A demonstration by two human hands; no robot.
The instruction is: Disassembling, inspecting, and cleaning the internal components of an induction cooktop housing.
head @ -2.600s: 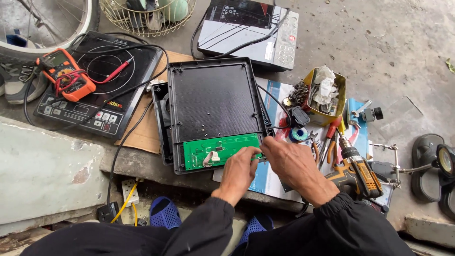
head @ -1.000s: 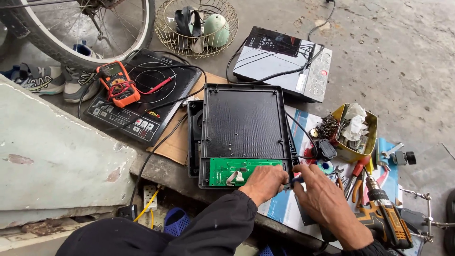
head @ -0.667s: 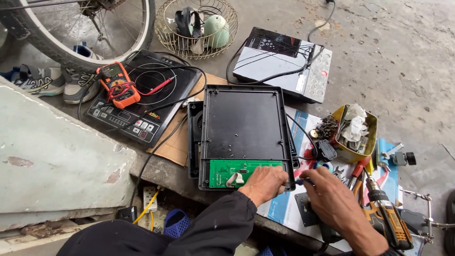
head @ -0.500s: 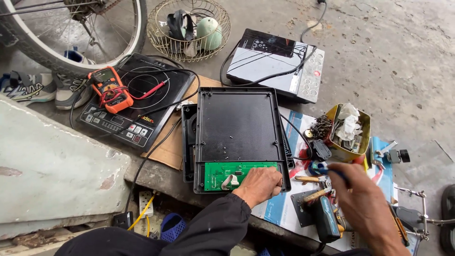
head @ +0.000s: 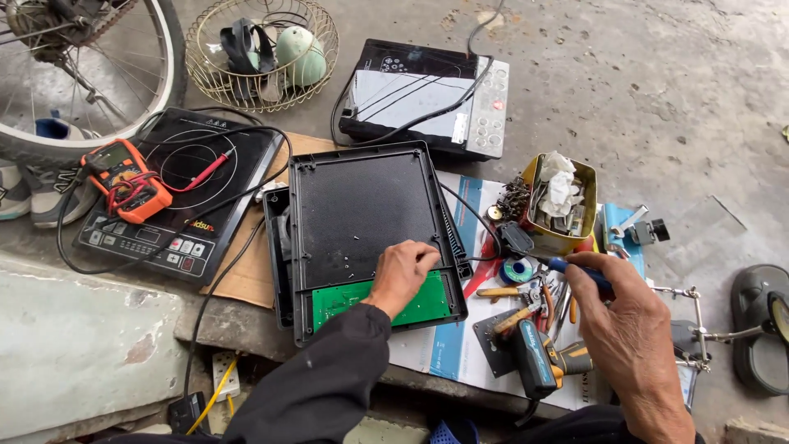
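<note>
My left hand (head: 400, 271) rests with curled fingers on the black inner panel (head: 362, 205) of an opened induction cooker, just above its green circuit board (head: 337, 300). It holds nothing that I can see. My right hand (head: 616, 304) is to the right, over a pile of hand tools, and grips a blue-handled tool (head: 567, 265) whose tip points left towards a solder spool (head: 518, 270). Both arms wear dark sleeves.
A second induction cooker (head: 177, 193) with an orange multimeter (head: 127, 179) lies at left, a third cooker (head: 423, 99) at the back. A yellow tin (head: 560, 201) of parts, a cordless screwdriver (head: 538, 362), a wire basket (head: 263, 41), a bicycle wheel (head: 82, 74) and a sandal (head: 760, 329) surround the work.
My left hand slid up from the green board's lower edge onto the black panel. My right hand moved right to the tool pile and took hold of the blue-handled tool.
</note>
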